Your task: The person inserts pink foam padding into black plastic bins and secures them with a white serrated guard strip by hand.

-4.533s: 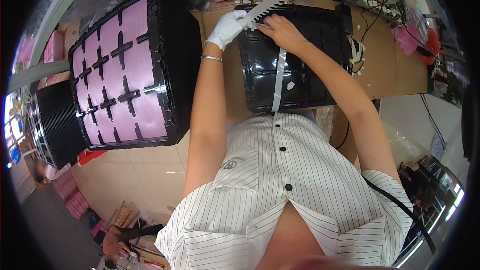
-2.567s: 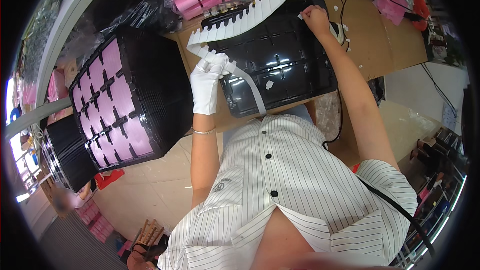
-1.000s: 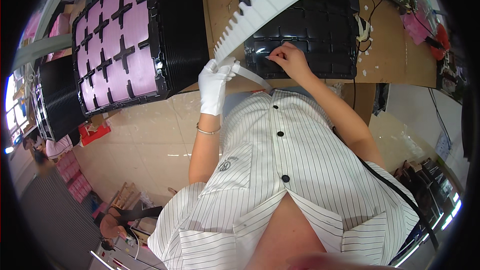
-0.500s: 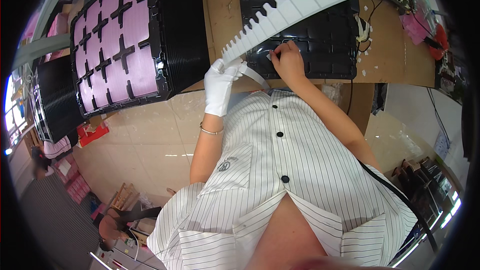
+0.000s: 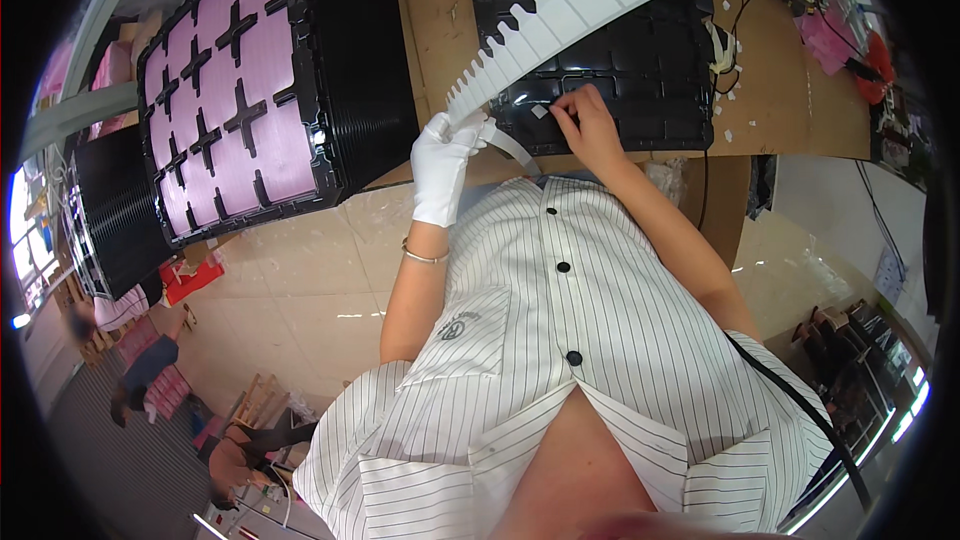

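My left hand (image 5: 440, 165), in a white glove, is closed on a long white label strip (image 5: 580, 15). The strip arches from the glove to the upper right, with tabs along one edge; a narrow tail of it curls below the glove. My bare right hand (image 5: 592, 130) is over the near part of a black plastic tray (image 5: 650, 90), thumb and fingers slightly apart. Just left of its fingertips a small white square label (image 5: 540, 111) lies on the tray, apart from the hand.
Left of me stands a tall stack of black trays (image 5: 365, 90) with pink panels and black crosses on its face. White scraps and a black cable lie on the brown cardboard-covered table (image 5: 790, 90) to the right. Another person (image 5: 150, 370) is in the background at lower left.
My right hand has let go of the small white label and drawn slightly right. The label now lies on the tray. My left hand still holds the strip.
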{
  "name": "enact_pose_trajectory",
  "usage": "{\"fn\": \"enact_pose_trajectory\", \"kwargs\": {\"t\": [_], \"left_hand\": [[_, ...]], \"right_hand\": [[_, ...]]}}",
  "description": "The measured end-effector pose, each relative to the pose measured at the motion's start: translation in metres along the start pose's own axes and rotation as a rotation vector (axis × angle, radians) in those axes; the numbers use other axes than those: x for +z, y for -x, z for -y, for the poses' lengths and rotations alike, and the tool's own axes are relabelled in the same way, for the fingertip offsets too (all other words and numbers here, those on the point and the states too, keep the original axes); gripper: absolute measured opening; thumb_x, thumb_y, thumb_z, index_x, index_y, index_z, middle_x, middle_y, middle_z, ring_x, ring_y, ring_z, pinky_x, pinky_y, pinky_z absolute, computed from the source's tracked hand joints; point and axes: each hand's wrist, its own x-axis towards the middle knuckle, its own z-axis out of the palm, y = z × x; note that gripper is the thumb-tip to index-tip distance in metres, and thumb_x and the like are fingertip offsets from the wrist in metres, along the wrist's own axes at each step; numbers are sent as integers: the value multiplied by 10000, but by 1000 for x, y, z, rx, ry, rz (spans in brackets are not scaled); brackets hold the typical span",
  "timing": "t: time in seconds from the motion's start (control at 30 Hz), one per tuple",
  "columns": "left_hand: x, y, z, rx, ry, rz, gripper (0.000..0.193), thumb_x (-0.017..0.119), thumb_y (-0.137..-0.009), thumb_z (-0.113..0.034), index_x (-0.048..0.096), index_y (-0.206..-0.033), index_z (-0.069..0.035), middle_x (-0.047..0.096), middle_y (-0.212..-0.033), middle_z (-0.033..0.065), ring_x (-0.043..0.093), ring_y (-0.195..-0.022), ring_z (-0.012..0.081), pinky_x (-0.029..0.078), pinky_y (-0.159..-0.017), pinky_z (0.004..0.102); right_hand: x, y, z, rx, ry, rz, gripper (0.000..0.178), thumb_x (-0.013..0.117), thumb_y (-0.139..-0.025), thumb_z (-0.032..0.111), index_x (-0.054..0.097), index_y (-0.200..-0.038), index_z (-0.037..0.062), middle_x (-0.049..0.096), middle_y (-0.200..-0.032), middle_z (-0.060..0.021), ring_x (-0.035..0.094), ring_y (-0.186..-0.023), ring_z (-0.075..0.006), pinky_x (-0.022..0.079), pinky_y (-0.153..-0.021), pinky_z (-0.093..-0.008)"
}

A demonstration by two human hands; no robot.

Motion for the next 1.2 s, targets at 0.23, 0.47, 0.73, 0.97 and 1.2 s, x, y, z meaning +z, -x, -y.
{"fn": "enact_pose_trajectory", "kwargs": {"t": [0.23, 0.47, 0.73, 0.97, 1.2], "left_hand": [[9, 3, -6, -26, -10, 26, 190, 644, -899, -117, 667, -1048, 0, 701, -956, 38, 620, -794, 63, 456, -650, 172], [7, 2, -1, -17, -14, 5, 195, 649, -896, -116, 670, -1056, -7, 697, -967, 38, 613, -806, 58, 458, -656, 175], [5, -2, 3, -2, -37, 7, 195, 658, -888, -105, 672, -1050, 2, 695, -961, 35, 611, -797, 58, 459, -656, 170], [16, -3, -8, -2, 32, 21, 154, 666, -882, -99, 665, -1000, -1, 684, -883, 43, 612, -701, 74, 478, -628, 191], [45, -4, -12, -78, 125, 175, 198, 682, -882, -128, 662, -1024, 9, 687, -896, 54, 619, -695, 84, 482, -631, 200]], "right_hand": [[21, -12, -8, -72, 167, -158, 168, 721, -763, 154, 616, -799, 28, 550, -846, -101, 594, -772, -288, 492, -664, -383], [29, -11, -1, -18, 353, -240, 142, 710, -757, 152, 626, -763, 37, 576, -831, -131, 607, -766, -325, 504, -679, -413], [24, -7, -7, -238, 320, -131, 96, 683, -767, 81, 603, -791, 34, 556, -848, -147, 574, -721, -332, 500, -678, -399], [-5, 10, -4, 186, -651, 103, 103, 655, -858, 83, 570, -819, 40, 617, -921, -88, 541, -731, -118, 454, -676, -242], [-17, -6, 11, 573, -1343, 285, 84, 633, -888, 89, 630, -947, 30, 589, -833, 7, 475, -686, -70, 368, -617, -192]]}}
